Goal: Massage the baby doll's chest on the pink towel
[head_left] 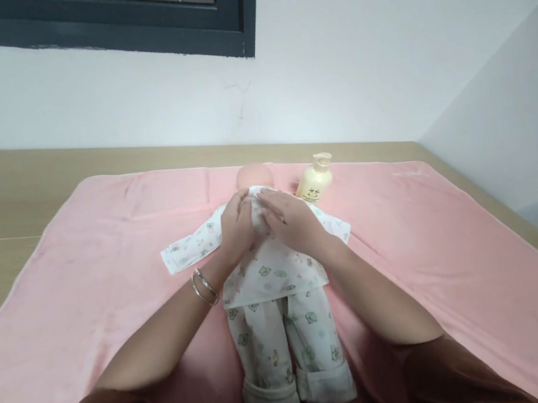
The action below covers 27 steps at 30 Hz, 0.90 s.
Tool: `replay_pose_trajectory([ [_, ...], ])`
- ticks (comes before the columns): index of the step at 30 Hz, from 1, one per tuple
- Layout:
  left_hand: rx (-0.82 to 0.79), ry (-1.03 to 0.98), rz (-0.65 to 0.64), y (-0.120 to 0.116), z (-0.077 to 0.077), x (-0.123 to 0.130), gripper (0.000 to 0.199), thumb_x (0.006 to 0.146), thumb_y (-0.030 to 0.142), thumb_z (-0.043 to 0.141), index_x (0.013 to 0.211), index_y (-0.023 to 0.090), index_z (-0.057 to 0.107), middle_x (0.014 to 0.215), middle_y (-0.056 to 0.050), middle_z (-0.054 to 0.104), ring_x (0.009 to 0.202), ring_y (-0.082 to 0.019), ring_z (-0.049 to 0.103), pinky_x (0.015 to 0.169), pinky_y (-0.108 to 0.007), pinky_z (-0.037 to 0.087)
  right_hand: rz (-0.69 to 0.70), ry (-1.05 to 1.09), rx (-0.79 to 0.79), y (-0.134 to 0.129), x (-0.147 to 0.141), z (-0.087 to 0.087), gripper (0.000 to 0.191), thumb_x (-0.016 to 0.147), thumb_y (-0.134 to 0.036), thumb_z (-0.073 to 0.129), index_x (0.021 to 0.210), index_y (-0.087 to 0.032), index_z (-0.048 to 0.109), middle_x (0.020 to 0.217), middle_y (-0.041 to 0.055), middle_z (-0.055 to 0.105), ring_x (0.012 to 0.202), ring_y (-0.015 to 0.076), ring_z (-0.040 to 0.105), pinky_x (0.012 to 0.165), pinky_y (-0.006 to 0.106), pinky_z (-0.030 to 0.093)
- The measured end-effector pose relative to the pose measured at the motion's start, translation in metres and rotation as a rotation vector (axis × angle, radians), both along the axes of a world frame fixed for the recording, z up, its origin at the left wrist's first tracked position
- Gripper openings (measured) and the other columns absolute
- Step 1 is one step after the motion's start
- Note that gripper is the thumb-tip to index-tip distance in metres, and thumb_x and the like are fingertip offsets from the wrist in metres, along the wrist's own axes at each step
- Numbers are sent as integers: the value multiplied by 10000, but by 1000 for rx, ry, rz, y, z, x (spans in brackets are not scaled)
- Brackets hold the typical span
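A baby doll in a white printed shirt (275,278) and matching trousers (313,329) lies on its back on a pink blanket (119,251). Its bald head (254,175) shows just beyond my fingers; the rest of the face is hidden. My left hand (238,225), with bangles at the wrist, rests on the left side of the shirt's upper chest, fingers stretched toward the collar. Across from it, my right hand (292,218) lies over the other side, fingers extended and slightly apart. Both hands touch the cloth near the neckline, their fingertips close together.
A pale yellow pump bottle (315,180) lies tilted on the blanket right of the doll's head. The blanket covers much of a wooden table (37,172). Behind stand a white wall (330,71) and a dark-framed window (236,18).
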<state>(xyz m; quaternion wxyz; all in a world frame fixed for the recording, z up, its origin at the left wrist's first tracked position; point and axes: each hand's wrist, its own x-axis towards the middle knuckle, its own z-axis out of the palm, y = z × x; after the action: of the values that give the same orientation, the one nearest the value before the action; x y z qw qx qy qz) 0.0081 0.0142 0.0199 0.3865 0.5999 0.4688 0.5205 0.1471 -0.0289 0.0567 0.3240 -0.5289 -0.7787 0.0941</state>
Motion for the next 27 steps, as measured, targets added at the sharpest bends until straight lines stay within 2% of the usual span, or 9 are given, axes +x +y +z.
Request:
replay_pose_trajectory([
  [3, 119, 148, 13, 1, -18, 1, 354, 934, 253, 400, 1190, 205, 641, 1303, -69, 664, 1255, -230, 577, 1154, -451, 406, 34, -93, -10, 13, -14, -27, 489, 979, -205, 312, 1376, -57, 557, 1497, 147, 488, 1454, 258, 379, 1241, 468, 276],
  [6, 170, 270, 69, 6, -33, -3, 391, 922, 202, 372, 1211, 180, 634, 1347, -94, 637, 1337, -239, 521, 1198, -480, 358, 36, -166, -68, 23, -12, -40, 506, 995, -228, 291, 1419, -68, 516, 1541, 127, 432, 1495, 267, 294, 1258, 501, 195],
  [10, 194, 342, 81, 11, -45, -9, 406, 921, 201, 372, 1240, 153, 620, 1382, -110, 614, 1377, -242, 487, 1217, -490, 339, -133, -206, -176, 35, 4, -41, 595, 1022, -388, 324, 1496, -35, 387, 1584, 180, 339, 1500, 297, 269, 1243, 508, 209],
  [13, 223, 347, 78, 11, -47, -10, 397, 924, 199, 371, 1224, 161, 628, 1357, -95, 634, 1352, -225, 512, 1208, -465, 363, -262, -290, -188, 29, 2, -40, 657, 1023, -425, 330, 1500, 27, 338, 1563, 243, 345, 1480, 333, 301, 1228, 512, 234],
  [15, 229, 356, 82, 11, -47, -10, 393, 926, 199, 367, 1215, 157, 630, 1342, -99, 642, 1327, -222, 532, 1195, -456, 383, -250, -369, -135, 17, -7, -40, 603, 1025, -337, 307, 1490, 44, 348, 1549, 251, 367, 1476, 339, 306, 1228, 509, 229],
  [18, 226, 365, 83, 11, -46, -9, 387, 929, 207, 370, 1213, 157, 628, 1335, -105, 644, 1290, -222, 558, 1171, -452, 413, -107, -425, -34, 4, -20, -39, 540, 997, -223, 313, 1478, 7, 402, 1568, 222, 350, 1499, 324, 260, 1241, 492, 201],
  [22, 237, 369, 88, 12, -48, -9, 388, 932, 208, 360, 1216, 163, 621, 1331, -104, 645, 1284, -219, 562, 1168, -453, 417, 44, -394, -71, 16, -8, -36, 498, 1002, -259, 346, 1465, -121, 469, 1599, 134, 330, 1513, 285, 235, 1246, 507, 180],
  [24, 243, 373, 85, 11, -48, -9, 391, 929, 204, 364, 1225, 167, 618, 1339, -98, 641, 1303, -219, 548, 1180, -459, 402, 16, -362, -129, 27, 3, -35, 530, 1019, -355, 352, 1501, -145, 414, 1607, 117, 317, 1508, 281, 250, 1236, 524, 203],
  [27, 230, 380, 90, 10, -47, -8, 396, 922, 192, 366, 1225, 161, 620, 1349, -101, 635, 1321, -223, 533, 1191, -465, 388, -162, -349, -174, 27, 4, -34, 650, 1019, -462, 351, 1534, -66, 325, 1588, 183, 330, 1485, 326, 291, 1206, 528, 269],
])
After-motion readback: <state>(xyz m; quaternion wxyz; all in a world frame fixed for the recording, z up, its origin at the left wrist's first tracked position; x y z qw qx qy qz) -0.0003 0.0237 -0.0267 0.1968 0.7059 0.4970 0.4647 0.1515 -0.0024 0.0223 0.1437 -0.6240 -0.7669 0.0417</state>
